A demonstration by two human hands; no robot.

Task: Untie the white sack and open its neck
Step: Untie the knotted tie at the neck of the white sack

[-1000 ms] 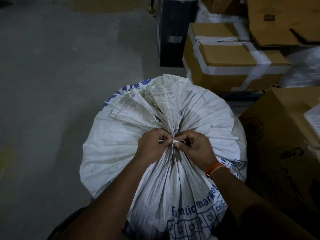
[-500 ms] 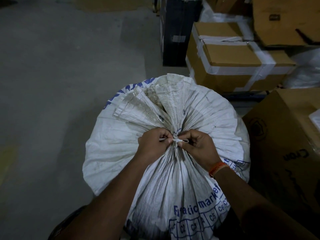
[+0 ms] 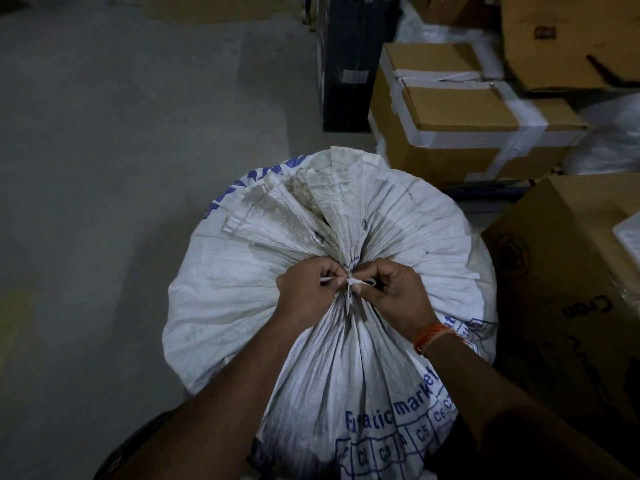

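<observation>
The sack (image 3: pixel 346 341) sits on the floor (image 3: pixel 121 202), with both hands (image 3: pixel 306 289) (image 3: pixel 398 292) side by side at its tied neck (image 3: pixel 349 282). A taped box (image 3: pixel 460 133) is behind it to the right, and a bigger box (image 3: pixel 571 289) right beside it.

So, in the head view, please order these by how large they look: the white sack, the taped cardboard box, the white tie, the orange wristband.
1. white sack
2. taped cardboard box, though it lies farther away
3 and 4. orange wristband and white tie: both small, too alike to rank.
</observation>
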